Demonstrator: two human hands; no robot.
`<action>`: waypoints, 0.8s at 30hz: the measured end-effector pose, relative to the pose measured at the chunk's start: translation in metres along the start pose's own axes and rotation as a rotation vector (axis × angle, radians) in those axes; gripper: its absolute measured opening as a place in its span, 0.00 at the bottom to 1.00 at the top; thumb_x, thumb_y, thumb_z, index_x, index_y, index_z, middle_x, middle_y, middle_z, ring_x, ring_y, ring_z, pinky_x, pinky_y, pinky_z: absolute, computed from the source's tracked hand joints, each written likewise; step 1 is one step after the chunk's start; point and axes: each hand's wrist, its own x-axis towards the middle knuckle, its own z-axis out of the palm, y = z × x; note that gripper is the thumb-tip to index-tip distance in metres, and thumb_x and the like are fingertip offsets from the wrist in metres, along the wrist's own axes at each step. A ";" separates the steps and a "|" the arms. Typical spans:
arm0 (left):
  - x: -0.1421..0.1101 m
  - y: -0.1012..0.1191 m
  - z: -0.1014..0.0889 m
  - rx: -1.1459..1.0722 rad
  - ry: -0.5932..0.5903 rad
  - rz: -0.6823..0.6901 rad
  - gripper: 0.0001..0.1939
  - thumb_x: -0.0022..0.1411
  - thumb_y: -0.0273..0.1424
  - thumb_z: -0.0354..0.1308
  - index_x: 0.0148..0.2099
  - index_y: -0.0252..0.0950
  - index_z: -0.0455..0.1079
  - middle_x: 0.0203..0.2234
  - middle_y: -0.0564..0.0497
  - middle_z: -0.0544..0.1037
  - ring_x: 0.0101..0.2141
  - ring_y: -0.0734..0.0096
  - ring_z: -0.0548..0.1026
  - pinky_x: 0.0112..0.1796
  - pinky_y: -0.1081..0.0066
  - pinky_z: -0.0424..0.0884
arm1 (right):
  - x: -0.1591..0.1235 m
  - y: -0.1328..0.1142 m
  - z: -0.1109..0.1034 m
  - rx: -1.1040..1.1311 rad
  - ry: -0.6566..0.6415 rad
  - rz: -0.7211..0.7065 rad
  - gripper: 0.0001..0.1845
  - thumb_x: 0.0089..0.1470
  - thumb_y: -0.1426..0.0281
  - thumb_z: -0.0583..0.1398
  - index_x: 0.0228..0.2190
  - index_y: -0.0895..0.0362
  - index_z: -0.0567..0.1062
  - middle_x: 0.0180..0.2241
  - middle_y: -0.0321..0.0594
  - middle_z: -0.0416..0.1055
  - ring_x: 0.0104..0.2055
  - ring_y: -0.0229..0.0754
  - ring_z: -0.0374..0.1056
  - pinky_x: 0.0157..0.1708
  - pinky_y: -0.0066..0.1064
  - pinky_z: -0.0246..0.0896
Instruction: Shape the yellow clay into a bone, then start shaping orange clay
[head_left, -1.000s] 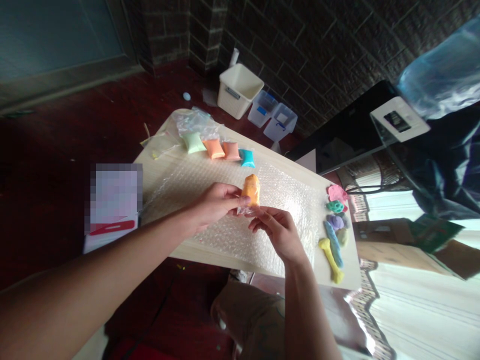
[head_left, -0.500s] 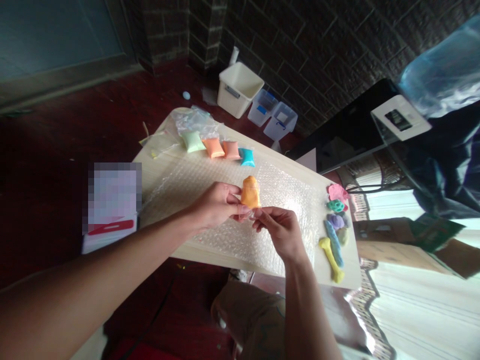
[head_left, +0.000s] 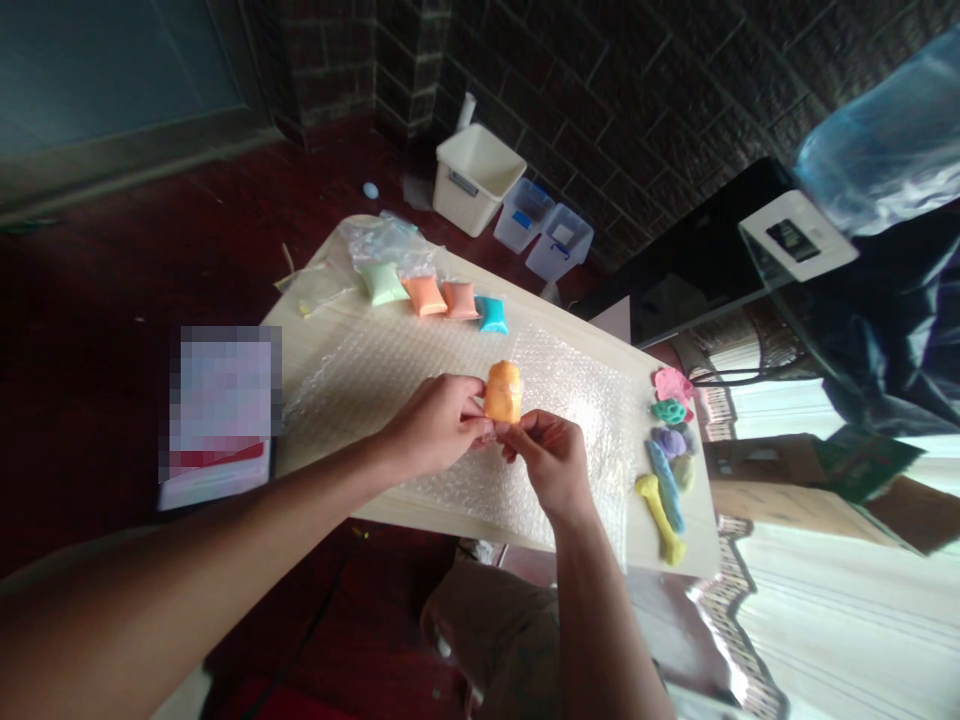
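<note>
Over the middle of the bubble wrap (head_left: 555, 360), spread on the tabletop (head_left: 701, 520), you hold the yellow-orange clay packet (head_left: 503, 390) between both hands. Long axis: roughly straight away from you, far end free and rounded, near end at your fingertips. Your left hand (head_left: 442, 425) is clamped on its left edge and near-left corner, thumb nearest you. Your right hand (head_left: 546, 448) pinches the near end, thumb against forefinger; how much wrapper sits in that pinch, you cannot tell. Relative to the right hand, the packet lies ahead and slightly left; to the left hand, directly right. Neither hand is nearer; both touch. Beyond its far end, well apart: light green (head_left: 383, 284), orange (head_left: 426, 296), salmon (head_left: 460, 300) and teal packets (head_left: 493, 315), in a row.
</note>
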 end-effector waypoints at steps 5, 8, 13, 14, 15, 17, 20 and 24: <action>-0.003 0.002 0.004 0.007 -0.007 0.009 0.08 0.60 0.32 0.64 0.41 0.34 0.77 0.32 0.44 0.85 0.33 0.60 0.84 0.33 0.67 0.76 | 0.002 0.000 0.000 -0.022 -0.037 -0.016 0.15 0.54 0.59 0.71 0.25 0.57 0.81 0.21 0.39 0.76 0.21 0.36 0.65 0.23 0.30 0.59; -0.005 0.002 0.005 0.058 0.008 0.028 0.09 0.61 0.34 0.64 0.40 0.34 0.78 0.31 0.45 0.84 0.34 0.60 0.83 0.35 0.66 0.76 | 0.003 -0.002 0.001 -0.068 -0.090 -0.042 0.17 0.58 0.58 0.69 0.26 0.57 0.81 0.21 0.37 0.73 0.22 0.36 0.63 0.23 0.30 0.56; -0.005 0.003 0.003 0.117 0.021 0.032 0.15 0.66 0.44 0.62 0.40 0.36 0.78 0.30 0.47 0.83 0.35 0.59 0.81 0.35 0.67 0.73 | 0.000 -0.010 0.001 -0.115 -0.169 -0.057 0.19 0.63 0.58 0.65 0.25 0.57 0.79 0.22 0.36 0.71 0.24 0.37 0.64 0.27 0.31 0.58; -0.005 0.003 0.003 0.122 0.032 0.030 0.16 0.67 0.45 0.61 0.41 0.36 0.77 0.30 0.47 0.82 0.35 0.60 0.80 0.35 0.67 0.72 | -0.001 -0.010 0.001 -0.119 -0.187 -0.057 0.20 0.63 0.58 0.64 0.24 0.56 0.78 0.22 0.37 0.71 0.24 0.37 0.64 0.27 0.32 0.59; -0.005 0.003 0.003 0.129 0.045 0.032 0.17 0.68 0.46 0.60 0.41 0.36 0.77 0.30 0.47 0.82 0.35 0.60 0.80 0.35 0.67 0.71 | -0.002 -0.011 0.000 -0.118 -0.208 -0.054 0.21 0.63 0.58 0.64 0.23 0.56 0.78 0.22 0.37 0.72 0.25 0.38 0.65 0.28 0.32 0.60; -0.004 0.002 0.004 0.152 0.064 0.052 0.17 0.69 0.46 0.58 0.42 0.36 0.75 0.31 0.47 0.82 0.35 0.62 0.79 0.35 0.68 0.70 | -0.003 -0.010 -0.001 -0.119 -0.250 -0.038 0.20 0.63 0.57 0.64 0.24 0.57 0.79 0.22 0.38 0.72 0.26 0.39 0.66 0.29 0.33 0.61; -0.004 0.000 0.003 0.218 0.063 0.107 0.15 0.70 0.44 0.58 0.44 0.36 0.73 0.34 0.47 0.81 0.35 0.64 0.77 0.35 0.68 0.68 | -0.004 -0.007 -0.008 -0.161 -0.199 -0.042 0.15 0.61 0.59 0.66 0.32 0.57 0.83 0.26 0.40 0.76 0.28 0.41 0.69 0.30 0.33 0.63; -0.008 0.000 -0.002 0.328 -0.036 0.109 0.13 0.69 0.41 0.61 0.44 0.35 0.73 0.33 0.48 0.80 0.33 0.65 0.77 0.34 0.68 0.64 | -0.007 -0.008 -0.018 -0.108 0.044 -0.170 0.17 0.62 0.58 0.66 0.49 0.52 0.81 0.45 0.45 0.81 0.34 0.42 0.73 0.29 0.33 0.65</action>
